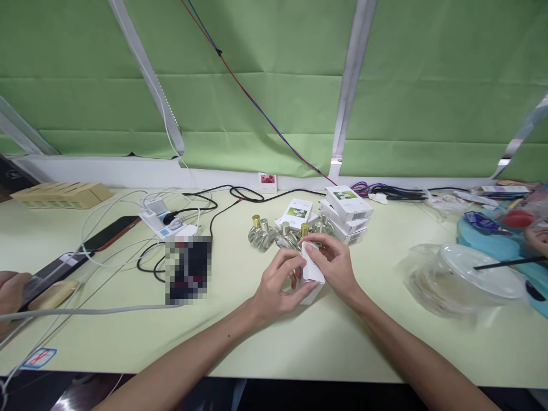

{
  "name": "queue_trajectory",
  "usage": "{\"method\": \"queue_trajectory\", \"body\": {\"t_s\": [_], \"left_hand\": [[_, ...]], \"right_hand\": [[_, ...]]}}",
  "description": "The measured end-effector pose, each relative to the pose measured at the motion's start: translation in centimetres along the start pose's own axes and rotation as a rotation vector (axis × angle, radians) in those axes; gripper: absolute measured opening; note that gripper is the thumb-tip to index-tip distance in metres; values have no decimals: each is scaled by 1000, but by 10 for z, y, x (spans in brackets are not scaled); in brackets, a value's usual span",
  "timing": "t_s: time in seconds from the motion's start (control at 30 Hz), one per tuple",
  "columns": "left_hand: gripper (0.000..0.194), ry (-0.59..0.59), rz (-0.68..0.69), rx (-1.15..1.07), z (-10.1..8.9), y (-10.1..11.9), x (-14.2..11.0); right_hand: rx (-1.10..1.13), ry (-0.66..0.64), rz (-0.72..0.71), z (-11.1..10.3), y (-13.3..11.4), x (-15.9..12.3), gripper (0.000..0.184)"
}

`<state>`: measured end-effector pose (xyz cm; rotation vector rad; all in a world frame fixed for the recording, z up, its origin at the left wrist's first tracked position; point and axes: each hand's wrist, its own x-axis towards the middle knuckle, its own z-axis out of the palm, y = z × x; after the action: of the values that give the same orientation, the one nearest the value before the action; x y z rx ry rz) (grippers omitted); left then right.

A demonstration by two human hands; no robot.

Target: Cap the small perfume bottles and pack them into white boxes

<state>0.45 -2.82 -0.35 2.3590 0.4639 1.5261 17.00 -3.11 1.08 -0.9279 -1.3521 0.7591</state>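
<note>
A small white carton (312,269) stands on the pale table (274,348) between my two hands. My left hand (280,286) curls round its left side and bottom. My right hand (333,261) grips its top and right side, fingers bent over the flap. Just behind the carton stand several small glass bottles with gold caps (274,233). Behind those lies a stack of white boxes with a green picture (346,212), and another such box (296,212) lies flat beside it.
A power strip with plugs and cables (165,224) and two phones (110,233) lie at the left. A clear lidded plastic bowl in a bag (466,281) sits at the right. Another person's hand (9,292) shows at the left edge, another (538,240) at the right.
</note>
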Motion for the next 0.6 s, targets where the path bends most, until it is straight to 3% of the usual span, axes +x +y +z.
{"method": "queue_trajectory", "body": {"t_s": [0.6], "left_hand": [[34,-40,-21,23,-3,3,3]], "right_hand": [[78,19,28,0,3,0,13]]}}
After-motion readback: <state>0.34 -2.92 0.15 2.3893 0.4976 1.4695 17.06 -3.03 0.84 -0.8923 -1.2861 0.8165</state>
